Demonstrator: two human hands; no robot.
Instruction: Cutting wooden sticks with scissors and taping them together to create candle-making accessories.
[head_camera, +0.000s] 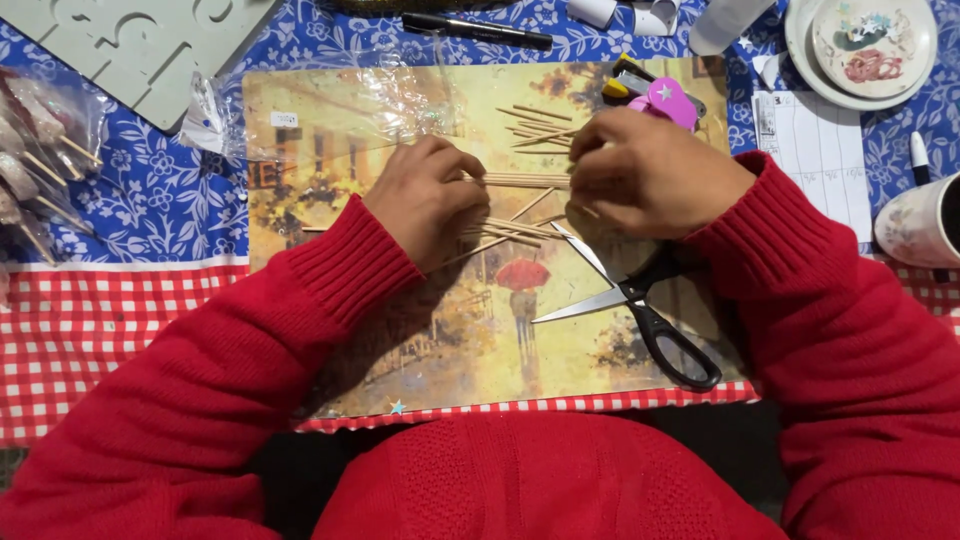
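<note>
Your left hand (428, 196) and right hand (650, 170) both grip one bundle of wooden skewers (525, 180), closed on it over the painted mat (320, 180). Loose skewers (535, 122): several, count unclear. One pair of scissors (640, 305) just below your right hand.

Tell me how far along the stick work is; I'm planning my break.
Looks early. In hand: both hands, left hand and right hand, grip a bundle of wooden sticks. Left: loose sticks lie scattered on the picture mat; open scissors rest nearby. Nothing looks finished.
</note>
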